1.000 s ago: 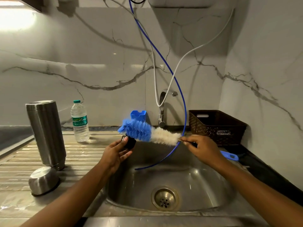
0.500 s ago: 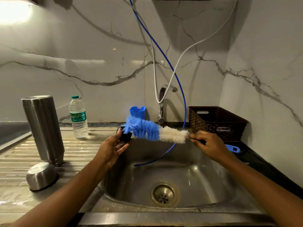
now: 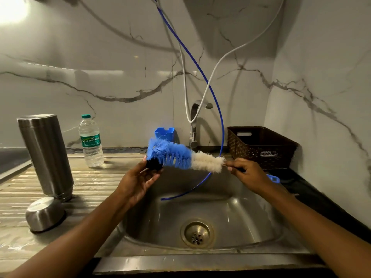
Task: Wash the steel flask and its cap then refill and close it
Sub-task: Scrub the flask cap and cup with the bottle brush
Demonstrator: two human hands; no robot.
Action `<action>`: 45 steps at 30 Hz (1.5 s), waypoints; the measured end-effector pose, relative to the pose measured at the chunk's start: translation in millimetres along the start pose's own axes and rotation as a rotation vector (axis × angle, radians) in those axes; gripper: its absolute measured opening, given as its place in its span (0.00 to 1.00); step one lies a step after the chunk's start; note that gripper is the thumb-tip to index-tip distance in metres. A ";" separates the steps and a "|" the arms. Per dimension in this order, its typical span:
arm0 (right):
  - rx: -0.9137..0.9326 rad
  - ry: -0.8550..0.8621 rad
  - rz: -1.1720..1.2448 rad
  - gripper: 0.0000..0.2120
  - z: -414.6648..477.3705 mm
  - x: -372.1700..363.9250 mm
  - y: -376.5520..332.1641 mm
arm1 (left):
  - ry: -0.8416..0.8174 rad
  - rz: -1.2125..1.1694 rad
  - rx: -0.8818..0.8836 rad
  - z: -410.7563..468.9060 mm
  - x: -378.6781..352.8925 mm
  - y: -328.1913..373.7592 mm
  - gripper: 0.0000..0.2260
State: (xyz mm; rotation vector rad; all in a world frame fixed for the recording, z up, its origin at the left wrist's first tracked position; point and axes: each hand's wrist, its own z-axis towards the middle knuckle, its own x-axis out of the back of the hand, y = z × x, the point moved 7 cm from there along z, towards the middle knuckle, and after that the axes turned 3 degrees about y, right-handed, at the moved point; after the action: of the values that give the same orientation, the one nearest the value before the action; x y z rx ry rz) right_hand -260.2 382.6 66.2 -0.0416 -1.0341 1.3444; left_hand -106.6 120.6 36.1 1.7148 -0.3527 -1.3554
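The steel flask [image 3: 47, 155] stands on the ribbed draining part of the desk [image 3: 96, 181], near its left edge; its long axis is vertical, with the flat closed-looking end up and some thin rings around the lower end; I cannot tell which end is the mouth; the body is brushed grey metal, without dents that I can see. Just in front of it, toward the front left corner, the steel cup [image 3: 45, 214] lies with its round bottom up and its rim down on the desk; it is close to the flask, but I cannot tell if they touch.

The left hand [image 3: 136, 182] is palm up over the left rim of the sink [image 3: 261, 227]; its thumb and curled fingers hold the small black cap [image 3: 154, 165]. The right hand [image 3: 248, 174] pinches the thin handle of the bottle brush [image 3: 180, 157] just behind the white bristles; the brush lies almost level across the sink, its blue tip pointing to the left and touching the black cap from above, its handle pointing to the right edge.

At the back edge stand a water bottle [image 3: 91, 143] with a green label, a blue holder [image 3: 164, 133], the tap [image 3: 195, 121] and, in the back right corner, a dark basket [image 3: 261, 146]; a blue tube [image 3: 217, 117] and a white hose [image 3: 220, 59] hang from above, the tube ending over the sink.
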 end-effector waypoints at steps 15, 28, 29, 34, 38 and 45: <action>-0.064 0.005 0.056 0.13 0.9 -4.9 8.9 | -0.020 -0.074 -0.003 -2.9 -6.9 2.4 0.20; -0.220 0.099 0.150 0.13 -0.8 17.3 32.9 | 0.040 -0.119 -0.058 -2.6 1.1 12.6 0.14; -0.203 0.101 0.170 0.13 -1.4 16.6 27.8 | 0.032 -0.101 -0.037 -2.8 -0.3 8.9 0.15; -0.121 0.039 0.162 0.13 -1.0 -4.7 8.9 | -0.011 -0.035 0.022 -6.6 -9.6 -1.3 0.19; -0.151 0.061 0.162 0.13 -1.0 5.9 21.1 | -0.021 -0.034 0.039 -5.9 -10.5 -1.1 0.29; -0.132 0.046 0.183 0.13 -0.2 -2.3 14.8 | -0.039 -0.031 0.045 -3.5 -10.0 -2.3 0.38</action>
State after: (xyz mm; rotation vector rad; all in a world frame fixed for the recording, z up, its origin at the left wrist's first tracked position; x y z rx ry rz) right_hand -271.1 385.1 56.4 -0.2701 -1.0996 1.4313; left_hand -107.7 130.3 40.6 1.7390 -0.3828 -1.4149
